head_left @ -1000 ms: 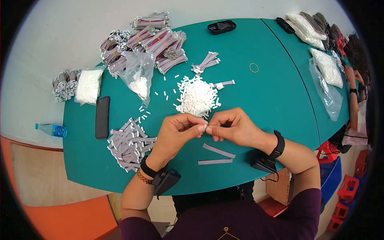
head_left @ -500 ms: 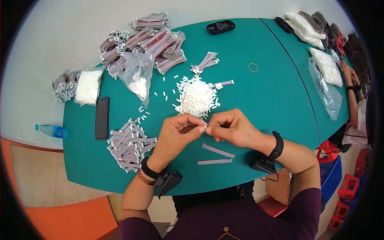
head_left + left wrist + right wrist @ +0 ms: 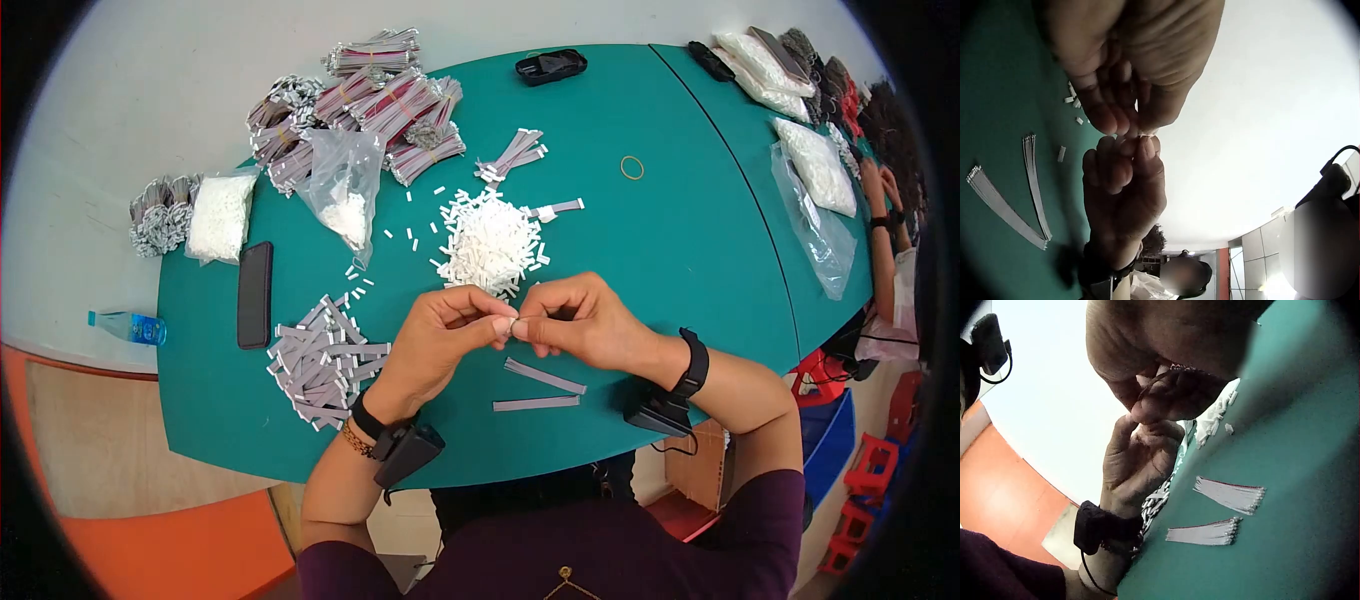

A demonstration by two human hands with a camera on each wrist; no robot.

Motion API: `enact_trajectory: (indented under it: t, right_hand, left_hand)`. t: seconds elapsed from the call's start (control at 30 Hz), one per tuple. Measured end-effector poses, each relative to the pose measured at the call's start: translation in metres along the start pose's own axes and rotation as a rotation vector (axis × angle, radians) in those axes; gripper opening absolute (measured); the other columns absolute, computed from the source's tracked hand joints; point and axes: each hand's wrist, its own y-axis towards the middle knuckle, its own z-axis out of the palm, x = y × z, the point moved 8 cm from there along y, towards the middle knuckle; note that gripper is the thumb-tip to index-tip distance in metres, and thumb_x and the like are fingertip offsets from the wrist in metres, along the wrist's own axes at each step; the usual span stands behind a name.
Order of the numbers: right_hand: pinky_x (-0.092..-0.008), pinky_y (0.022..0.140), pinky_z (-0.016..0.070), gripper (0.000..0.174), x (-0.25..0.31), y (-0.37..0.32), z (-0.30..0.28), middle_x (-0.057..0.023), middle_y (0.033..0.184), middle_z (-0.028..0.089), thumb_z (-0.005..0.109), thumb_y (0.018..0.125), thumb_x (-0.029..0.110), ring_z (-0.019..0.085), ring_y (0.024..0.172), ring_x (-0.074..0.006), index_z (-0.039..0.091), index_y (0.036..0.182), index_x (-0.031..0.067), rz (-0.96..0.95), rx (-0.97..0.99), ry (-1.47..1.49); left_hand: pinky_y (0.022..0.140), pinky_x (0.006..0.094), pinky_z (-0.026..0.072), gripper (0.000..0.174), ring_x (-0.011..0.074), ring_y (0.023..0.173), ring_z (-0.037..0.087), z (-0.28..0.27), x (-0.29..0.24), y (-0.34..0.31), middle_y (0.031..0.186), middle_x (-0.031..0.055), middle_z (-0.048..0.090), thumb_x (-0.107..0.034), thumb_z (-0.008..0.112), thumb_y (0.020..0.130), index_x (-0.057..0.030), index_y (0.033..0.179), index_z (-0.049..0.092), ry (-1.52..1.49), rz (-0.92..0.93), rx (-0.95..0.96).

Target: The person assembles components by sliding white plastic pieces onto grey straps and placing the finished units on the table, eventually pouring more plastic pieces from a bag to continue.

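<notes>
Over the table, my left hand and right hand meet fingertip to fingertip, thumbs and forefingers pinched together. Between the tips sits a tiny white connector housing, mostly covered by fingers. In the right wrist view, a row of beaded wire ends shows inside my right hand; the rest of that ribbon cable is hidden. Two loose grey ribbon cables, an upper cable and a lower cable, lie just below the hands. Directly beyond the fingers is a heap of white connector housings.
Left of my left hand lies a pile of grey cables with white ends. A phone, bagged housings, an opened bag and bundled cables stand farther left and back. Another person's hands are at the far right.
Both hands stay almost in place, with only slight shifts of the fingertips around the small white piece. The left wrist has turned a little. Cables and heaps are unmoved.
</notes>
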Motion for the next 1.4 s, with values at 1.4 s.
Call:
enact_trajectory:
  t: [1.4]
  right_hand:
    - [-0.0205, 0.049, 0.0347, 0.017, 0.002, -0.001, -0.001, 0.0024, 0.060, 0.053, 0.059, 0.087, 0.012, 0.045, 0.057, -0.0022, 0.061, 0.074, 0.0013, -0.090, -0.045, -0.028]
  left_hand:
    - [0.068, 0.0219, 0.0455, 0.007, 0.0091, 0.073, 0.057, 0.002, -0.006, -0.002, 0.083, 0.0049, 0.063, -0.003, 0.063, 0.083, 0.0000, 0.089, 0.061, 0.124, 0.069, -0.053]
